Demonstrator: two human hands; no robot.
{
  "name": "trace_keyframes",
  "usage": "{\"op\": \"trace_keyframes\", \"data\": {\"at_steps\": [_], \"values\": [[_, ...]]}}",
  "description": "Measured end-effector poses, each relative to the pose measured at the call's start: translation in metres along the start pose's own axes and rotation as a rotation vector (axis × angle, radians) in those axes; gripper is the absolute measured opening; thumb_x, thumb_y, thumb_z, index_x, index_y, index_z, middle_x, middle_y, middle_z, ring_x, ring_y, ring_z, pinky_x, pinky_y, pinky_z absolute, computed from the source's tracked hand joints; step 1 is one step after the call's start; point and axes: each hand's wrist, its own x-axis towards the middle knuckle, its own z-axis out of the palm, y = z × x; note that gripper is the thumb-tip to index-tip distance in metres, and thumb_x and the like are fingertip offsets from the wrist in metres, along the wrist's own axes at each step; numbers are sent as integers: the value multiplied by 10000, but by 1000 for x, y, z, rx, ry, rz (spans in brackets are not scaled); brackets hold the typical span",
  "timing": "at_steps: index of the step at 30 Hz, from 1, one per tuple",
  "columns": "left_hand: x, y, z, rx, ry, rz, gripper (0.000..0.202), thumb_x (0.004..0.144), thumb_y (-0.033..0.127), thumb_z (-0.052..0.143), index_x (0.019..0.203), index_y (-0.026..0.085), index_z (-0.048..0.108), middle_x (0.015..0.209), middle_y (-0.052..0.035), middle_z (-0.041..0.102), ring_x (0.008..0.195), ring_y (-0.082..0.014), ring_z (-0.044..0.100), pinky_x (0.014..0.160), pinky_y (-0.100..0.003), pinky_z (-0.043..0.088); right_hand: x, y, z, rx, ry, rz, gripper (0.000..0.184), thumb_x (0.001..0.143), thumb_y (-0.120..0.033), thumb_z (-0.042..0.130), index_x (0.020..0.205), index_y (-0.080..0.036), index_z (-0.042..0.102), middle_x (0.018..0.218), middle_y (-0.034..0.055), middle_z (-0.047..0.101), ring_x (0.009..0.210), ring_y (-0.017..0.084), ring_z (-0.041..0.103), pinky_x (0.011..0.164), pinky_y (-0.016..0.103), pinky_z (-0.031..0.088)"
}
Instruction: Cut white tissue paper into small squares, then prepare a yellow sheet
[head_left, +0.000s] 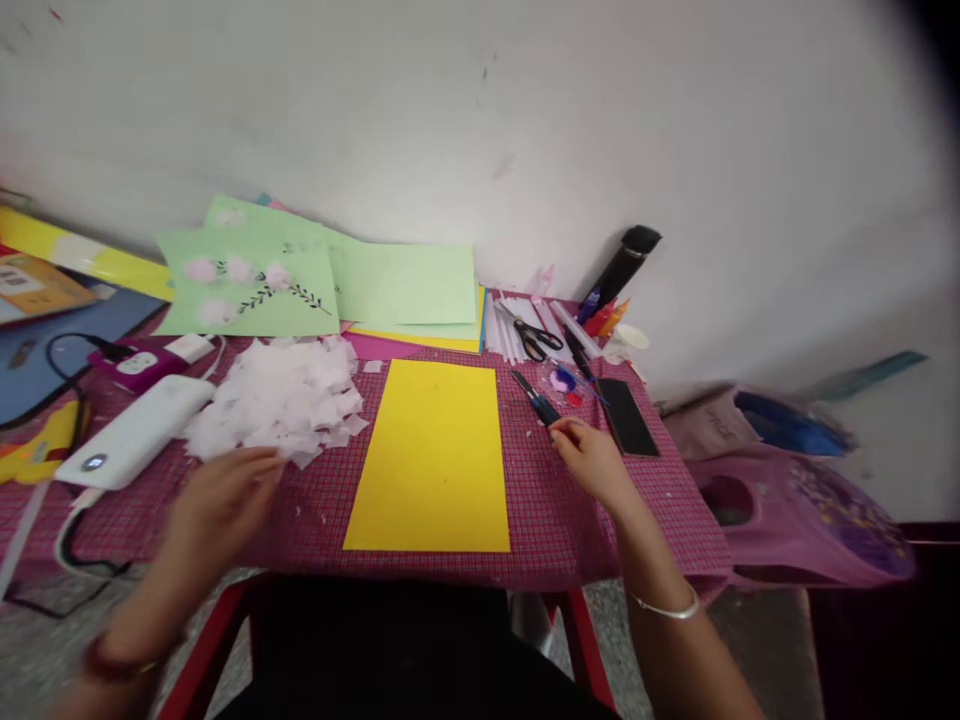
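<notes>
My right hand (pixel 585 455) has its fingers closed at the near end of a slim dark-tipped tool with a blue handle (pixel 541 405), which lies low over the cloth; its exact kind is not clear. My left hand (pixel 225 500), smeared by motion, is at the near edge of a heap of small white paper pieces (pixel 281 395). Whether its fingers hold anything does not show. Between the hands, a yellow sheet of paper (pixel 431 460) lies flat on the checked tablecloth (pixel 322 530).
Black-handled scissors (pixel 536 340) rest on white sticks behind the tool. A black phone (pixel 628 417) lies right. Green sheets (pixel 405 283), one with flower art, lean on the wall. A white power bank (pixel 135 432) and yellow glue gun (pixel 41 450) are left.
</notes>
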Motion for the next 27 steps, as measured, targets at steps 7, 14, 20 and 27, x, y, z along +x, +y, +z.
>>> {"op": "trace_keyframes", "data": {"at_steps": [7,14,20,27], "values": [[87,142,98,-156,-355,416,354,930,261,531,1272,187,583,1322,-99,609,1237,-230,536,1060,-414,422,9,-13,55,173,-78,-117,252,871,-222,462,1047,-155,630,1095,130,683,1015,216,654,895,343,512],[76,154,119,29,-471,485,614,918,420,559,1483,280,361,1565,-85,335,1420,-311,329,1143,-518,247,8,-21,50,103,-254,-263,191,860,-141,533,977,-145,685,1019,122,702,999,230,647,942,385,485],[72,147,125,63,-417,513,600,944,437,509,1501,316,323,1570,-54,330,1419,-279,330,1157,-468,210,32,-11,15,62,-348,-293,183,860,-174,580,995,-199,701,1041,64,740,938,196,683,887,319,511],[74,148,124,90,-319,552,563,960,480,462,1491,333,345,1534,-24,400,1389,-243,373,1162,-414,192,56,47,-44,12,-106,-119,212,908,-262,490,1002,-222,675,1042,80,732,943,260,686,895,429,507]]}}
